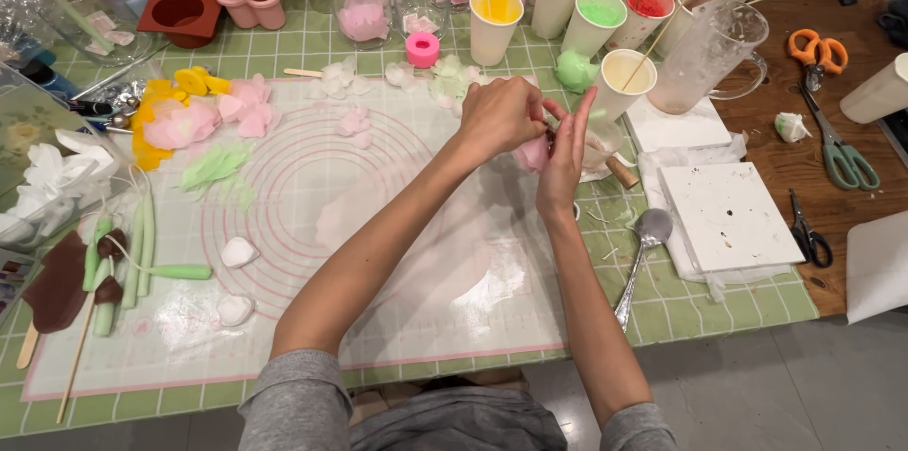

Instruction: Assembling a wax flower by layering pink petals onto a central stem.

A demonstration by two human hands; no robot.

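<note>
Your left hand is curled shut around a small pink flower. Your right hand is pressed flat against the flower's other side, fingers straight up, not really gripping. The flower sits between both hands, just above the far right part of the white mat.

What could go wrong? The flower looks soft and thin. If you squeeze too hard, I think it could squash or a petal could break off. Your hands are also near the cups. The yellow cup with a stick in it is just behind your right fingers, and the clear jug stands beside it. A quick move of your hand could knock one over and spill colour on the green cloth. The spoon lies just beside your right wrist, so your arm could bump it.

Some things are hard to see. Most of the flower is hidden by your hands, so I cannot tell its shape or how many petals it has. Something with a wooden end pokes out past your right hand, and I cannot tell what it is. The loose pink petals on the left of the mat are a bit blurry. The cups at the top are cut off by the edge.
</note>
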